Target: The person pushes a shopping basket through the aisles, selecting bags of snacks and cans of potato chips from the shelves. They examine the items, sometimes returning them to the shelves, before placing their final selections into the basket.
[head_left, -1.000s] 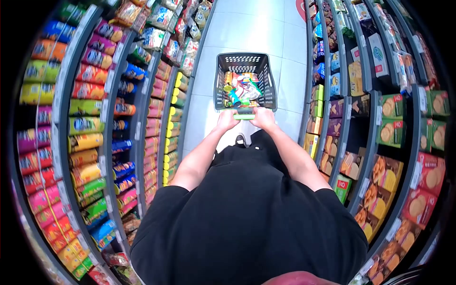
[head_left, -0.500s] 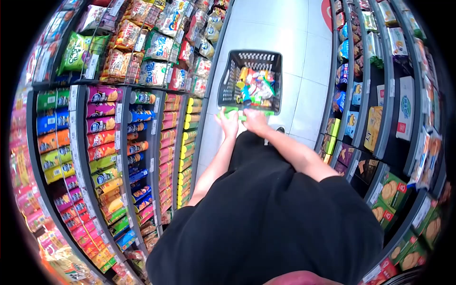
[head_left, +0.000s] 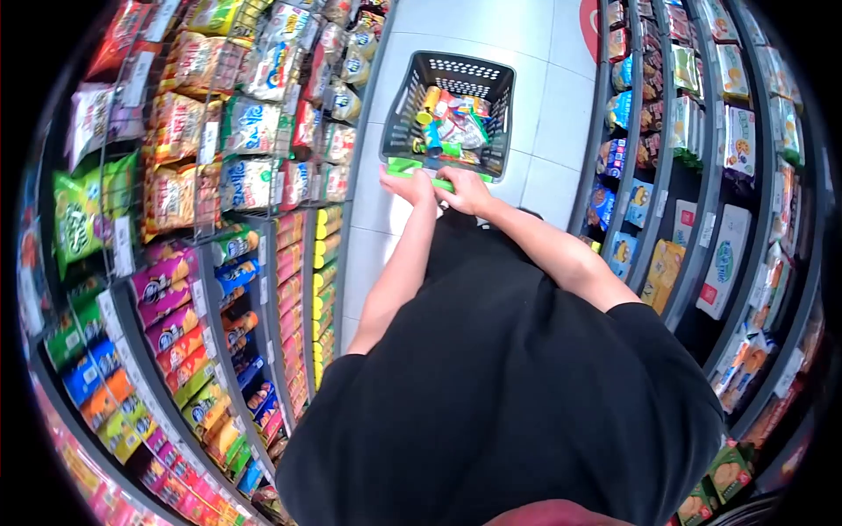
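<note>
A black shopping basket (head_left: 503,123) with slotted walls stands in front of me, and several colourful packets (head_left: 460,123) lie inside it. Along its near edge runs a bright green handle (head_left: 404,165). My left hand (head_left: 410,187) is closed on the handle's left part, with the thumb side up near its left end. Just to the right, my right hand (head_left: 466,190) wraps round the same handle, close beside the left one. The grip hides part of the handle.
Shelves of snack bags (head_left: 248,182) and stacked chip canisters (head_left: 164,285) line the left side. On the right, more shelves hold boxes (head_left: 724,261) and packets. Pale floor tiles (head_left: 548,114) run between them, with a red floor marking (head_left: 590,28) at the top.
Shelf goods have shifted down in the view. The basket and both hands sit slightly higher and further left in the picture, with both hands still on the handle.
</note>
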Action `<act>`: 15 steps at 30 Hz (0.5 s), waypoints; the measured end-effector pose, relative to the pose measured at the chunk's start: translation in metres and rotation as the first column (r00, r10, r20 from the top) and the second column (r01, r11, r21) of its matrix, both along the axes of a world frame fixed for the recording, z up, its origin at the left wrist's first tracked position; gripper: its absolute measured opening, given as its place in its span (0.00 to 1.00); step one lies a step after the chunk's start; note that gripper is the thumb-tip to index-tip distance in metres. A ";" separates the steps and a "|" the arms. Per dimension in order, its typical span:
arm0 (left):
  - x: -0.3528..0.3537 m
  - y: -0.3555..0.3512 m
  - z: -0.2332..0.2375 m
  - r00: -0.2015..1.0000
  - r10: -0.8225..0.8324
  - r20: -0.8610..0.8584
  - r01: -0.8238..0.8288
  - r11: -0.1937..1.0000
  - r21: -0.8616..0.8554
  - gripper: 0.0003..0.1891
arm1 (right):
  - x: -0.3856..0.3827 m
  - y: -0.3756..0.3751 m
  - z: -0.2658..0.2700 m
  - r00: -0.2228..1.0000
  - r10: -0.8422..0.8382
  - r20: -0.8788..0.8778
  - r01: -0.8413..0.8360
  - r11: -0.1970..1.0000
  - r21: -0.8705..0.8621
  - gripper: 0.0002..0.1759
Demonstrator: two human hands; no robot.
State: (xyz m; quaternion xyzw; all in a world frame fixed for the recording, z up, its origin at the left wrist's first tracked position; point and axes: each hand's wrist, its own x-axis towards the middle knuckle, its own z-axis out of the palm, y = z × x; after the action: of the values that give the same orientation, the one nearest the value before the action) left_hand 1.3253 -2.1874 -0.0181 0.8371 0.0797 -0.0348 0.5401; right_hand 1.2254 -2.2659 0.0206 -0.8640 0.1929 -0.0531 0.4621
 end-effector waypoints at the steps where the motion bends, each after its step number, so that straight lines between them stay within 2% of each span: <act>1: 0.009 -0.017 0.004 0.998 0.041 0.053 -0.041 0.999 0.004 0.38 | 0.006 -0.011 -0.002 1.000 -0.009 0.019 0.008 1.000 0.019 0.25; 5: 0.031 -0.050 0.022 0.997 0.058 -0.048 -0.058 0.998 0.000 0.32 | 0.026 -0.042 -0.008 0.998 0.002 0.067 -0.013 0.986 0.166 0.24; 7: 0.041 -0.060 0.014 0.994 0.071 -0.079 -0.072 0.997 -0.011 0.31 | 0.034 -0.058 -0.023 0.999 0.023 -0.047 -0.009 0.963 0.268 0.24; 10: 0.045 -0.067 0.006 0.990 0.088 -0.109 -0.093 0.995 -0.040 0.30 | 0.043 -0.086 -0.051 0.994 0.084 -0.076 -0.056 0.946 0.318 0.25; 11: 0.047 -0.072 0.005 0.990 0.099 -0.097 -0.105 0.992 -0.069 0.30 | 0.051 -0.103 -0.064 0.977 0.152 -0.150 -0.103 0.950 0.294 0.24; 12: 0.050 -0.076 0.002 0.990 0.113 -0.088 -0.121 0.988 -0.094 0.30 | 0.056 -0.117 -0.081 0.964 0.130 -0.232 -0.055 0.951 0.305 0.22; 13: 0.051 -0.077 0.002 0.987 0.127 -0.097 -0.134 0.988 -0.078 0.30 | 0.061 -0.136 -0.099 0.946 0.122 -0.300 -0.031 0.956 0.290 0.20; 14: 0.050 -0.077 0.007 0.993 0.108 -0.045 -0.106 0.994 0.031 0.29 | 0.064 -0.154 -0.122 0.921 0.120 -0.371 -0.012 0.960 0.280 0.19; 15: 0.049 -0.081 0.011 0.996 0.090 -0.002 -0.089 0.986 0.144 0.28 | 0.065 -0.172 -0.154 0.927 0.057 -0.370 0.019 0.980 0.199 0.14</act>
State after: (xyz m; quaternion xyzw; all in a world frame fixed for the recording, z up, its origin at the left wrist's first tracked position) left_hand 1.3747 -2.2689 -0.0075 0.8693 0.1219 -0.0080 0.4789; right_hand 1.2906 -2.4379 -0.1333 -0.8096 0.2733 0.1364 0.5012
